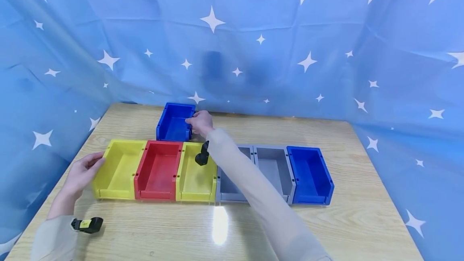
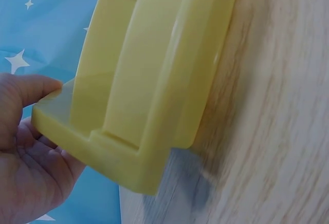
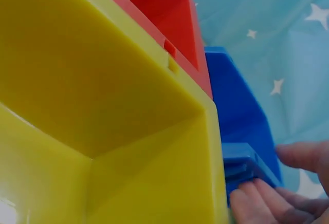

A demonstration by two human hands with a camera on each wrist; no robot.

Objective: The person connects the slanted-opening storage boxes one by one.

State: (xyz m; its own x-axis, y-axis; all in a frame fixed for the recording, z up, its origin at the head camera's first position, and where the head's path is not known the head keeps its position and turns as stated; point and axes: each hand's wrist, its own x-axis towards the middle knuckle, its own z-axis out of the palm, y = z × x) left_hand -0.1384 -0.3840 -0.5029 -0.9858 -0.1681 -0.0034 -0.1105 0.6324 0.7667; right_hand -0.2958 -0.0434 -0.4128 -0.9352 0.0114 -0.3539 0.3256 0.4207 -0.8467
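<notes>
A row of open-front plastic bins runs across the table. My left hand pinches the outer side wall of the yellow bin at the row's left end, thumb on the rim and fingers beneath it in the left wrist view. Behind the row, a separate blue bin sits near the table's back edge. My right hand reaches over the row and pinches that blue bin's right wall. In the right wrist view the thumb lies inside the wall, with the fingers along the outside.
Beside the left yellow bin stand a red bin, a second yellow bin, two grey bins partly behind my right sleeve, and another blue bin. A blue star-patterned cloth hangs behind the wooden table.
</notes>
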